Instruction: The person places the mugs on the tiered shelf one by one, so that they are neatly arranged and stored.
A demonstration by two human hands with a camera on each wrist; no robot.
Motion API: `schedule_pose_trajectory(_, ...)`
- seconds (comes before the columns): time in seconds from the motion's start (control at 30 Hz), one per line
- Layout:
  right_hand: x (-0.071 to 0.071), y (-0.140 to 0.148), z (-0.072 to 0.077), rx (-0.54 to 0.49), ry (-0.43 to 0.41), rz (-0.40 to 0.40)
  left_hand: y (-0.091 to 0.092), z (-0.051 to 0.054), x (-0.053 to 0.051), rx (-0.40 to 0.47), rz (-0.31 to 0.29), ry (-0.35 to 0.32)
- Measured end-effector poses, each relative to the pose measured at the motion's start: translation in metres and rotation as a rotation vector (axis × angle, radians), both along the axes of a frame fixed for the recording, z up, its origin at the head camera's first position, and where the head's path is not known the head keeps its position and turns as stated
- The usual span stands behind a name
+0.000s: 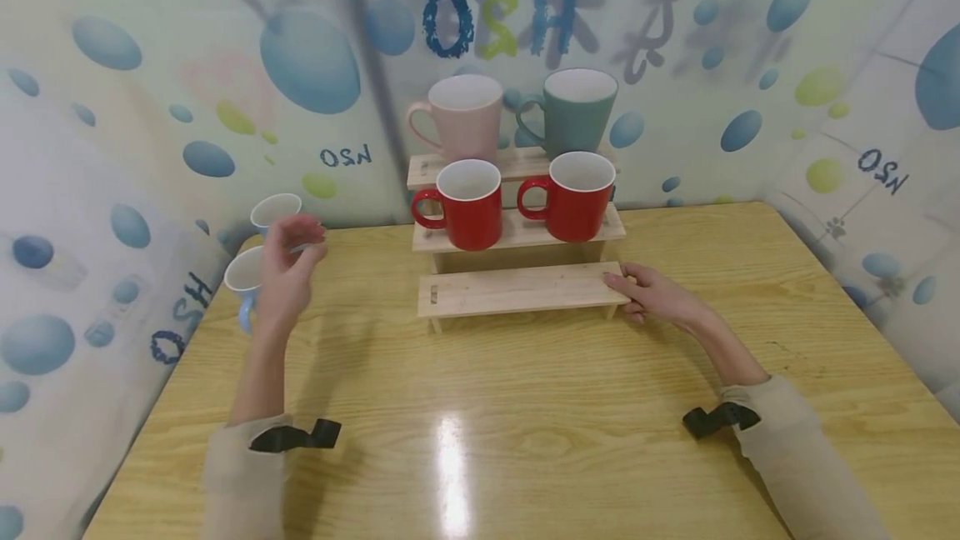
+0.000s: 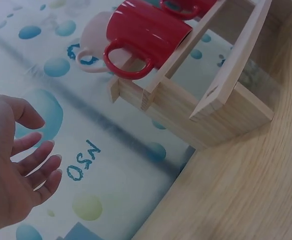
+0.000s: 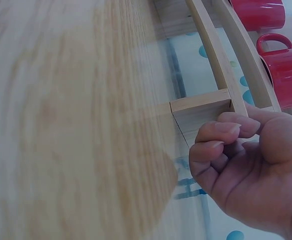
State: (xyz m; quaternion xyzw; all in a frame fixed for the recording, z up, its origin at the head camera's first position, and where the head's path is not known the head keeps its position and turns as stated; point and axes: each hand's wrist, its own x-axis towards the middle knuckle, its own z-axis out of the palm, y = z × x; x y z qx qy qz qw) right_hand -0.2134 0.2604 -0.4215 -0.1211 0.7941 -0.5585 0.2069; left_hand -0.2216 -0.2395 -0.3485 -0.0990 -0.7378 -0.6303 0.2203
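A three-tier wooden rack [image 1: 517, 290] stands on the table. My right hand [image 1: 656, 297] grips the right end of its lowest board, thumb on top and fingers curled at the end; the right wrist view shows these fingers [image 3: 208, 150] up close. Two red mugs, one at left [image 1: 474, 215] and one at right [image 1: 579, 205], sit on the middle tier. On the top tier are a pink mug [image 1: 471, 119] and a teal mug [image 1: 581, 115]. My left hand [image 1: 285, 282] hovers with loosely bent fingers and nothing in it, partly covering two light blue mugs, front [image 1: 244, 272] and back [image 1: 274, 210].
The wooden tabletop [image 1: 570, 407] runs around the rack, with a bright reflection near the middle front. A patterned cloth backdrop [image 1: 315, 65] with blue and green spots rises behind the table and on both sides. The rack's lowest board carries nothing.
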Motion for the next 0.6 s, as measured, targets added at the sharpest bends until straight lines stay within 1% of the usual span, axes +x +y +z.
schedule_pose_trajectory(0.07,0.000,0.000,0.000,0.002,-0.002,-0.001,-0.005,-0.002,0.002,0.019,0.018,0.011)
schedule_pose_trajectory(0.17,0.000,0.000,0.000,0.003,0.000,0.000,-0.014,-0.004,0.005,0.012,0.060,0.012)
schedule_pose_trajectory(0.33,0.000,0.000,0.000,0.004,-0.002,-0.004,-0.032,-0.007,0.011,-0.039,0.172,-0.015)
schedule_pose_trajectory(0.4,0.000,0.000,0.000,0.003,-0.002,-0.005,-0.039,-0.008,0.013,-0.054,0.217,-0.041)
schedule_pose_trajectory(0.6,0.001,-0.001,0.001,0.005,0.000,-0.006,-0.061,-0.014,0.019,-0.072,0.354,-0.157)
